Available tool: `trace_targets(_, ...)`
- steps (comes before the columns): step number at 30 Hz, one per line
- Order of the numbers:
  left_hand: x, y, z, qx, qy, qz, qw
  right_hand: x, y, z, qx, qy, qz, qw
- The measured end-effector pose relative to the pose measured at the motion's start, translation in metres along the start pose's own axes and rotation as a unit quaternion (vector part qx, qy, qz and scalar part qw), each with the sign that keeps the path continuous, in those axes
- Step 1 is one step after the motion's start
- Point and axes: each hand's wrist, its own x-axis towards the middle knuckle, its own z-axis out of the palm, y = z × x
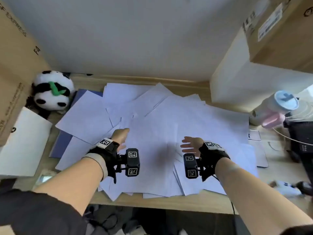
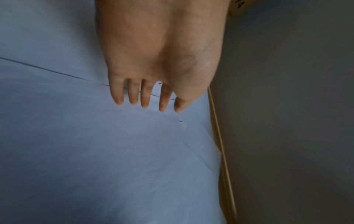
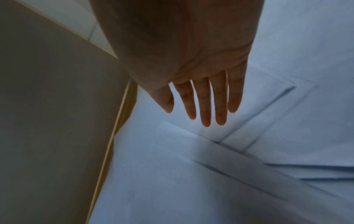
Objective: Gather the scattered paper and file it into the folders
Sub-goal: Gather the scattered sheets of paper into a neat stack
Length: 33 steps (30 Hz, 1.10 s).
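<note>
On the counter [image 1: 186, 203], taking the plush panda [image 1: 52, 90] at the back left corner as the mark, a blue folder [image 1: 61, 144] lies just in front of and to the right of it, mostly buried: only a strip along its left edge and a corner beside the panda show, so I cannot tell whether it is one folder or several. Spreading rightward from the panda across the middle of the counter is the scattered paper [image 1: 169, 116], many white sheets overlapping at odd angles, with no common long axis; the heap as a whole runs left to right.

The left hand [image 1: 120, 134] is over the sheets to the right of the panda and nearer the front edge, fingers straight and a little apart, holding nothing. The left wrist view shows the fingertips [image 2: 144, 104] pointing away across the paper; whether they touch it is hard to tell. Further right, the right hand [image 1: 192, 145] is likewise flat and empty, palm turned toward the left hand.

The paper lies under and between both hands, so a sweep inward would likely bunch it. The left hand is nearer the folder. Farthest from the panda, a tumbler [image 1: 277, 106] lies on its side, blurred.
</note>
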Motion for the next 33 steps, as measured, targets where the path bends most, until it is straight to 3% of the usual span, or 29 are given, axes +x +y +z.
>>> trace_targets(2,0.003,-0.011,-0.005,0.062,0.076,0.001,0.995,0.004,0.007,0.007,-0.006,0.023,0.022,0.999)
trace_targets(4,0.01,-0.027,-0.013,0.106,0.105,-0.01,0.989,0.002,0.017,0.014,-0.03,0.047,0.033,0.998)
trace_targets(7,0.009,-0.038,-0.016,0.131,0.066,-0.011,0.989,0.0,0.025,0.032,-0.061,0.031,0.032,0.997)
trace_targets(11,0.001,-0.044,-0.013,0.078,-0.045,-0.063,0.994,0.008,0.034,0.052,-0.177,0.02,0.003,0.984)
trace_targets(14,0.001,-0.042,-0.019,0.093,-0.077,-0.028,0.992,0.0,0.032,0.058,-0.218,0.057,-0.012,0.974)
trace_targets(16,0.009,-0.035,-0.029,0.105,0.008,0.055,0.993,-0.001,0.033,0.058,-0.195,0.078,-0.011,0.978)
trace_targets(19,0.018,-0.025,-0.051,0.109,0.16,0.148,0.97,-0.004,0.031,0.062,-0.186,0.098,0.005,0.978)
trace_targets(21,0.024,-0.025,-0.064,0.138,0.182,0.155,0.961,-0.002,0.034,0.068,-0.213,0.084,0.011,0.973)
trace_targets(28,0.038,-0.033,-0.081,0.229,0.135,0.117,0.957,0.003,0.051,0.095,-0.154,0.028,0.024,0.987)
trace_targets(33,0.032,-0.036,-0.077,0.298,0.058,0.082,0.949,-0.007,0.047,0.112,-0.156,0.004,0.023,0.988)
